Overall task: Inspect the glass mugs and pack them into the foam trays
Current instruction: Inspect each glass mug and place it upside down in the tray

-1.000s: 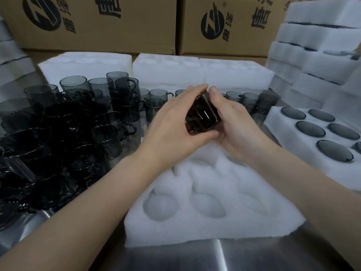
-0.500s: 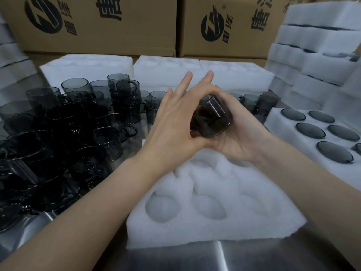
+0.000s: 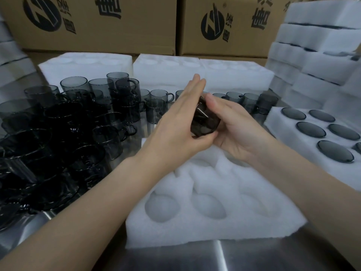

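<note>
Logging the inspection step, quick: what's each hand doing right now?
Left hand: open, straight fingers resting against the glass mug.
Right hand: closed, holding the glass mug.

The left cardboard box (image 3: 109, 34) and the right cardboard box (image 3: 240, 45) stand side by side along the back, meeting at a vertical seam. Both are plain brown. Each carries 1 round black logo (image 3: 42, 13) and large black printed characters beside it. In the foreground lies a brushed stainless-steel tabletop (image 3: 259, 255), dull grey, with 1 bright narrow line (image 3: 223, 257) running toward the near edge.
</note>
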The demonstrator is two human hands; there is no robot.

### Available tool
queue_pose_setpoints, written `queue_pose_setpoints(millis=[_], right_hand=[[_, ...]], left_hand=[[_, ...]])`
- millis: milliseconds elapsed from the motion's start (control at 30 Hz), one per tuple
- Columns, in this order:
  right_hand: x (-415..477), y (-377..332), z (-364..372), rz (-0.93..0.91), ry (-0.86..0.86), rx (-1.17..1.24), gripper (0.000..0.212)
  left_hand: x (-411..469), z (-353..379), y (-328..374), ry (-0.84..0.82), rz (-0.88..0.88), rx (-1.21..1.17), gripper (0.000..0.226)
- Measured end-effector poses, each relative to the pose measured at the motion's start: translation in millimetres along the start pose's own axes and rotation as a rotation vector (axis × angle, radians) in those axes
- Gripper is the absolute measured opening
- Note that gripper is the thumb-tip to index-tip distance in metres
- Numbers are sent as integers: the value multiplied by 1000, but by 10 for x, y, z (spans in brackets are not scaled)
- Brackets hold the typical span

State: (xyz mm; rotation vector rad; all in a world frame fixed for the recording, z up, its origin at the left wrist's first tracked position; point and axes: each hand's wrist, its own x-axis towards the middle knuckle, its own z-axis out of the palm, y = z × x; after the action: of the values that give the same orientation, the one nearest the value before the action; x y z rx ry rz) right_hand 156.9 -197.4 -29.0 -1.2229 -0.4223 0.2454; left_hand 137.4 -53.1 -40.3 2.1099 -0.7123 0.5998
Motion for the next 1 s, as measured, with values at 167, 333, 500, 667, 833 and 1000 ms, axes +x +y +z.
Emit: queue_pose_setpoints(millis=[167, 333, 500, 667, 833, 1000], right_hand=[[37, -22, -2, 43, 196, 35, 34], [57, -50, -18, 100, 192, 118, 25], [18, -52, 39, 43, 75, 135, 37], [-10, -50, 30, -24, 56, 81, 55], [-10, -13, 28, -109, 69, 87, 69], [-4, 6, 51, -98, 61, -59, 62]], left_hand=[[13, 6, 30, -108, 205, 118, 80], [46, -14, 25, -196, 244, 136, 75], [43, -1, -19, -59, 94, 32, 71], [41, 5, -54, 27, -67, -95, 73], [53, -8, -35, 92, -134, -190, 69], [56, -24, -47, 122, -188, -173, 73]])
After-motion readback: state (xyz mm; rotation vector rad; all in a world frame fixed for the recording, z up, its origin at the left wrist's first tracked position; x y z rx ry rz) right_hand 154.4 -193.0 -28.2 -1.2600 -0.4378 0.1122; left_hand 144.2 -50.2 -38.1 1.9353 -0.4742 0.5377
